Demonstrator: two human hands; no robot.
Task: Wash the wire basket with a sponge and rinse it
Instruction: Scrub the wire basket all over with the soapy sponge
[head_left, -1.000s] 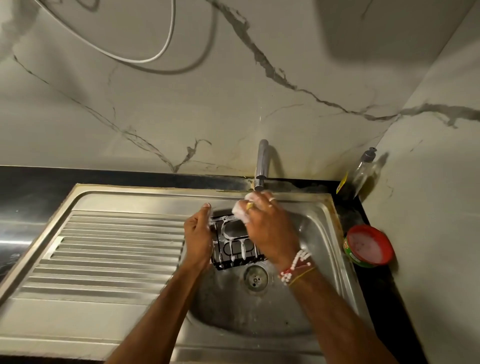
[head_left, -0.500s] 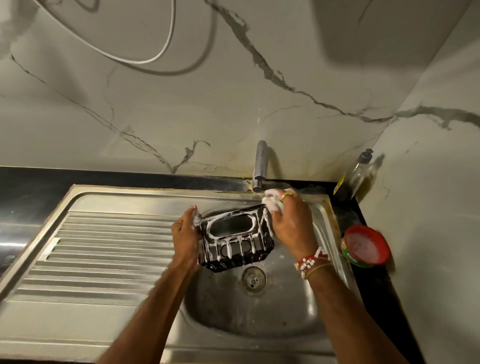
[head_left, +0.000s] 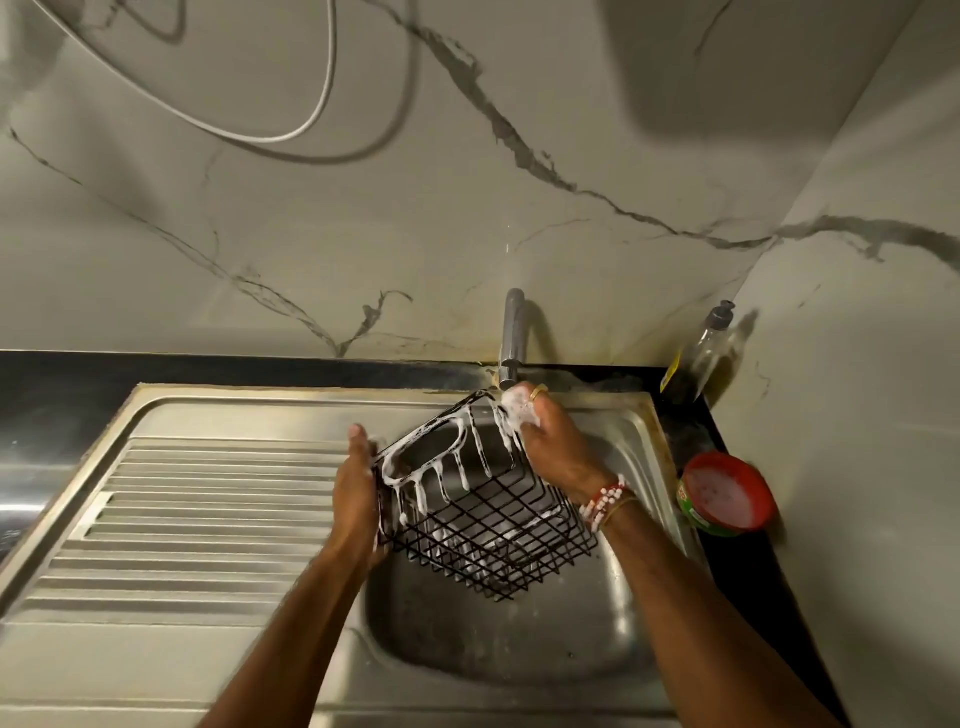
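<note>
A black wire basket (head_left: 498, 525), streaked with white foam along its upper rim and handle opening, hangs tilted above the steel sink bowl (head_left: 519, 639). My left hand (head_left: 358, 493) grips its left side. My right hand (head_left: 550, 447) presses a foamy sponge (head_left: 517, 410) against the basket's far right corner, just under the tap (head_left: 513, 338). Most of the sponge is hidden in my fingers. No water is seen running.
A ribbed steel drainboard (head_left: 197, 519) lies left of the bowl. A red-lidded green tub of soap paste (head_left: 727, 493) sits on the black counter to the right, with a clear dish-liquid bottle (head_left: 698, 358) behind it in the corner. Marble wall behind.
The basket has been lifted and turned, so its grid bottom now faces me. My right hand with the sponge moved from the basket's middle to its far right corner.
</note>
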